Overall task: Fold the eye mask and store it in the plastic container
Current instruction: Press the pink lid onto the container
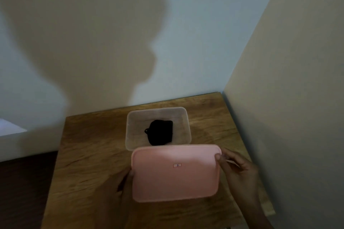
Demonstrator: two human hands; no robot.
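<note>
A clear plastic container (183, 121) stands open on a wooden table (89, 147). Inside it lies the black eye mask (160, 132), folded into a small bundle. Just in front of the container, above the table, I hold a pink rectangular lid (175, 173) with both hands. My left hand (124, 182) grips its left edge, mostly hidden under the lid. My right hand (238, 167) pinches the lid's far right corner. The lid's far edge overlaps the container's near rim.
The table sits in a corner, with a pale wall behind and a cream wall (288, 98) close along its right side. A dark floor area (24, 182) lies to the left. My shadow falls on the back wall.
</note>
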